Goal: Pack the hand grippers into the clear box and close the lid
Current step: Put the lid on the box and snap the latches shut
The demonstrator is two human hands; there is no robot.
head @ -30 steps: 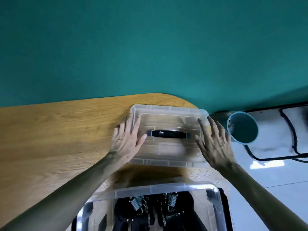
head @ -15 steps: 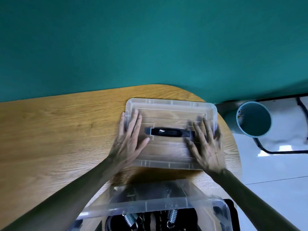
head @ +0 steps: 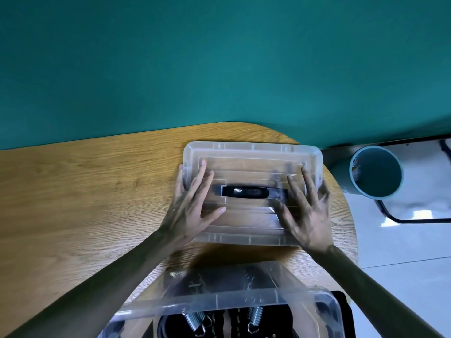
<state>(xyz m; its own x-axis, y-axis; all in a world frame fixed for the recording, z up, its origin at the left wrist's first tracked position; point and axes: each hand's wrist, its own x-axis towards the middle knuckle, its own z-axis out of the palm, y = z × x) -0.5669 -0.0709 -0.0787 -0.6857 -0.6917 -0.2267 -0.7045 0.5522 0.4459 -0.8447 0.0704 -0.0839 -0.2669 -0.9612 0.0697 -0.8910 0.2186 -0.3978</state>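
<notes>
— Where's the lid [head: 252, 191]?

— Flat on the wooden table [head: 80, 191], near its rounded far end. It's clear plastic with a black handle [head: 253, 192] set in its middle.

— And the hands?

— Both laid on the lid. The left hand [head: 192, 206] is at the lid's left end, fingers spread and lying flat, with the outermost finger past the lid's edge and the thumb pointing in below the handle. The right hand [head: 308, 211] is at the lid's right end, fingers fanned out too, palm over the near right corner. Neither is curled round anything.

— The clear box [head: 231, 301]?

— On the near side of the lid, a strip of bare table between them, and open. Inside there are black hand grippers [head: 224, 324] with steel coil springs showing.

— Anything else?

— A teal bin [head: 375, 175] on the floor, off the lid's right end, past the table edge.
</notes>
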